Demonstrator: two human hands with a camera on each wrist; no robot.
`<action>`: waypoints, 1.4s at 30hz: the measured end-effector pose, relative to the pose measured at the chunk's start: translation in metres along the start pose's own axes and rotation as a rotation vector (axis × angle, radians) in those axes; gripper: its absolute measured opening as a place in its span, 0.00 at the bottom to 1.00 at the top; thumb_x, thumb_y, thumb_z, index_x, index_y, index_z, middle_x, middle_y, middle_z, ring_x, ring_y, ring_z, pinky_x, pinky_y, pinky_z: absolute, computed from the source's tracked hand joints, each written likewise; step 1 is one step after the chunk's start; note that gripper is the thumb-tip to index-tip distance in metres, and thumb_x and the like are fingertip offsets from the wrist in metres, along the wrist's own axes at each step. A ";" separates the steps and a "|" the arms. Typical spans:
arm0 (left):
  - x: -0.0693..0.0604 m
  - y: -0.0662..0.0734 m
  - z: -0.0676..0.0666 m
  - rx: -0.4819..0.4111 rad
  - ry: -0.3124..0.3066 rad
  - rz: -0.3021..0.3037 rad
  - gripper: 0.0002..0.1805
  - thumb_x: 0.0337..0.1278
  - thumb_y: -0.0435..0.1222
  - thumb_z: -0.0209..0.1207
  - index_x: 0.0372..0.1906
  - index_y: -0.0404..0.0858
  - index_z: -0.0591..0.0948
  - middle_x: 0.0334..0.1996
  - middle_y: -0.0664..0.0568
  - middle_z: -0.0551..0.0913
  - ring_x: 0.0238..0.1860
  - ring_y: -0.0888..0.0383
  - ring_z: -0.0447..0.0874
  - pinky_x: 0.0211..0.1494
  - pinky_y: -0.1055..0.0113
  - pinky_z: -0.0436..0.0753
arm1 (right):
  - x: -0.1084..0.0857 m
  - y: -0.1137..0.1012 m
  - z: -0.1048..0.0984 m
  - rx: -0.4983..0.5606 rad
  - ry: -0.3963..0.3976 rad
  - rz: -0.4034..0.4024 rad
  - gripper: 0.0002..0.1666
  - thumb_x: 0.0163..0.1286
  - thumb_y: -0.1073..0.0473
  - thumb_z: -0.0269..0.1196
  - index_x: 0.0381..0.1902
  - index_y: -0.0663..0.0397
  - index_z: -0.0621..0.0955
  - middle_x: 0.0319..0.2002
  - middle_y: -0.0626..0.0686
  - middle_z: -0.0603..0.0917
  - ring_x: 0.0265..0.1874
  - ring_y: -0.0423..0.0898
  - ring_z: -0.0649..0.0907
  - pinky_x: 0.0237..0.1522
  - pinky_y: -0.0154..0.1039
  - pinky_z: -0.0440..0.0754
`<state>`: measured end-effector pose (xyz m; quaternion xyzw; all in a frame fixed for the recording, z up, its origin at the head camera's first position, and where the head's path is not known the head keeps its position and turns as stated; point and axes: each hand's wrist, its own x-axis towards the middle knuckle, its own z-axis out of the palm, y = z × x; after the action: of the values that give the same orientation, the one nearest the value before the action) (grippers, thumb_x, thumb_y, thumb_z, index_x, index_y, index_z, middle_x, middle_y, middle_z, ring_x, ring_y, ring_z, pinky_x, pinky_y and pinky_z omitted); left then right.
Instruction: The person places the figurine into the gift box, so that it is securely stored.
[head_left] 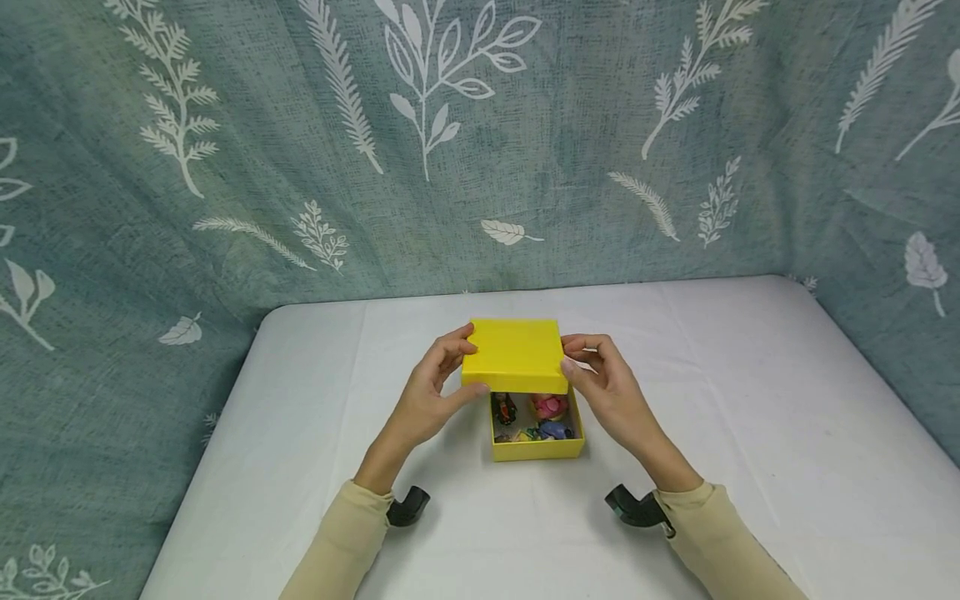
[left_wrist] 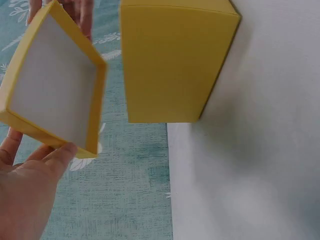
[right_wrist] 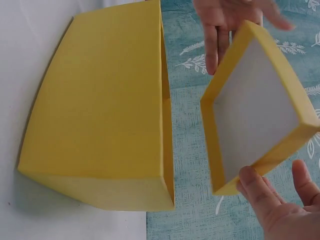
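Note:
A yellow box lid is held up over the box, its white inside facing the wrist cameras. My left hand grips its left side, thumb at the near corner and fingertips farther back. On the opposite side, my right hand holds the lid's edge between thumb and fingers. Below, the yellow box stands on the table, partly covered from above by the lid. Inside it lie small figures: a pink one, a blue one and a dark one; the rest is hidden.
The table has a white cover. A teal curtain with white leaf prints hangs behind it and along its sides. Black curved wrist mounts stick out from both sleeves above the table.

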<state>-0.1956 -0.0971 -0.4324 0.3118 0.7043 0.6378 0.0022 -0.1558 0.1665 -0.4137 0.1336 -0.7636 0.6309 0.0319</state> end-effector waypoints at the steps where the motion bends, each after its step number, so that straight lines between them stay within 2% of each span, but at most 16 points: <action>1: 0.000 0.000 0.001 0.016 -0.002 0.000 0.23 0.58 0.29 0.64 0.57 0.31 0.70 0.74 0.42 0.60 0.74 0.48 0.59 0.75 0.59 0.63 | 0.000 0.000 0.000 -0.005 0.006 -0.005 0.19 0.76 0.60 0.54 0.57 0.68 0.65 0.66 0.62 0.66 0.62 0.52 0.71 0.55 0.22 0.76; 4: 0.001 -0.002 0.003 0.044 -0.005 0.013 0.22 0.56 0.27 0.65 0.56 0.32 0.72 0.73 0.43 0.60 0.75 0.49 0.58 0.74 0.62 0.65 | 0.000 0.002 -0.002 -0.027 0.003 -0.044 0.20 0.75 0.64 0.55 0.60 0.69 0.67 0.68 0.64 0.65 0.66 0.60 0.68 0.56 0.21 0.74; 7: 0.002 -0.004 0.005 0.056 -0.006 0.031 0.27 0.53 0.25 0.66 0.59 0.32 0.72 0.73 0.43 0.60 0.74 0.49 0.59 0.73 0.64 0.66 | 0.000 0.003 -0.004 -0.066 -0.025 -0.052 0.25 0.75 0.66 0.54 0.67 0.66 0.65 0.71 0.63 0.62 0.70 0.61 0.65 0.59 0.21 0.72; 10: 0.002 -0.004 0.006 0.062 -0.010 0.031 0.40 0.49 0.26 0.69 0.69 0.32 0.65 0.75 0.44 0.56 0.75 0.50 0.57 0.72 0.66 0.66 | 0.001 0.006 -0.005 -0.145 -0.067 -0.025 0.32 0.75 0.64 0.54 0.73 0.62 0.61 0.74 0.61 0.58 0.72 0.60 0.62 0.65 0.29 0.70; 13: 0.003 -0.004 0.006 0.083 -0.015 -0.001 0.52 0.46 0.28 0.72 0.75 0.36 0.56 0.76 0.47 0.53 0.76 0.53 0.54 0.71 0.68 0.67 | 0.002 0.006 -0.005 -0.216 -0.103 0.011 0.37 0.75 0.61 0.56 0.76 0.59 0.56 0.76 0.60 0.56 0.74 0.58 0.61 0.68 0.40 0.68; 15: 0.002 -0.003 0.005 0.104 -0.023 -0.033 0.55 0.44 0.30 0.73 0.77 0.38 0.54 0.77 0.49 0.52 0.77 0.54 0.54 0.71 0.69 0.67 | 0.002 0.006 -0.005 -0.243 -0.123 0.028 0.39 0.75 0.60 0.57 0.77 0.59 0.54 0.76 0.60 0.55 0.74 0.58 0.60 0.69 0.44 0.67; 19: 0.002 -0.005 0.004 0.145 -0.053 -0.082 0.56 0.43 0.32 0.75 0.77 0.40 0.55 0.76 0.50 0.54 0.75 0.53 0.58 0.70 0.69 0.68 | 0.003 0.007 -0.009 -0.275 -0.185 0.053 0.43 0.74 0.59 0.58 0.78 0.58 0.51 0.77 0.60 0.52 0.75 0.59 0.58 0.69 0.47 0.67; 23: 0.000 -0.009 0.005 0.184 -0.106 -0.110 0.56 0.43 0.33 0.75 0.77 0.39 0.55 0.74 0.48 0.55 0.75 0.52 0.58 0.70 0.69 0.68 | 0.002 0.009 -0.014 -0.308 -0.284 0.088 0.46 0.72 0.57 0.60 0.78 0.56 0.49 0.78 0.60 0.46 0.77 0.58 0.52 0.70 0.49 0.66; 27: -0.001 -0.011 0.005 0.261 -0.168 -0.158 0.55 0.44 0.35 0.75 0.77 0.39 0.55 0.76 0.48 0.51 0.75 0.52 0.57 0.71 0.66 0.68 | 0.001 0.011 -0.016 -0.332 -0.346 0.097 0.46 0.71 0.58 0.62 0.78 0.56 0.50 0.78 0.61 0.44 0.77 0.59 0.50 0.69 0.52 0.67; 33: -0.003 -0.006 0.006 0.316 -0.227 -0.255 0.50 0.46 0.39 0.75 0.75 0.39 0.60 0.76 0.47 0.48 0.72 0.47 0.65 0.70 0.55 0.70 | 0.000 0.013 -0.017 -0.361 -0.381 0.114 0.46 0.70 0.57 0.63 0.77 0.59 0.52 0.77 0.64 0.46 0.75 0.62 0.54 0.67 0.53 0.70; 39: -0.005 -0.004 0.007 0.369 -0.270 -0.276 0.48 0.45 0.38 0.75 0.73 0.39 0.63 0.74 0.44 0.48 0.69 0.46 0.68 0.69 0.55 0.71 | -0.002 0.012 -0.017 -0.390 -0.404 0.112 0.45 0.70 0.57 0.63 0.76 0.60 0.53 0.77 0.64 0.45 0.76 0.61 0.53 0.67 0.54 0.70; 42: -0.005 -0.004 0.008 0.374 -0.272 -0.281 0.49 0.45 0.39 0.75 0.73 0.40 0.62 0.75 0.45 0.48 0.69 0.47 0.68 0.69 0.56 0.71 | -0.003 0.011 -0.018 -0.401 -0.402 0.107 0.45 0.70 0.57 0.63 0.76 0.60 0.54 0.77 0.64 0.45 0.76 0.61 0.53 0.66 0.54 0.70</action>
<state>-0.1901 -0.0917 -0.4396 0.2887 0.8394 0.4424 0.1278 -0.1580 0.1860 -0.4207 0.2065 -0.8701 0.4288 -0.1279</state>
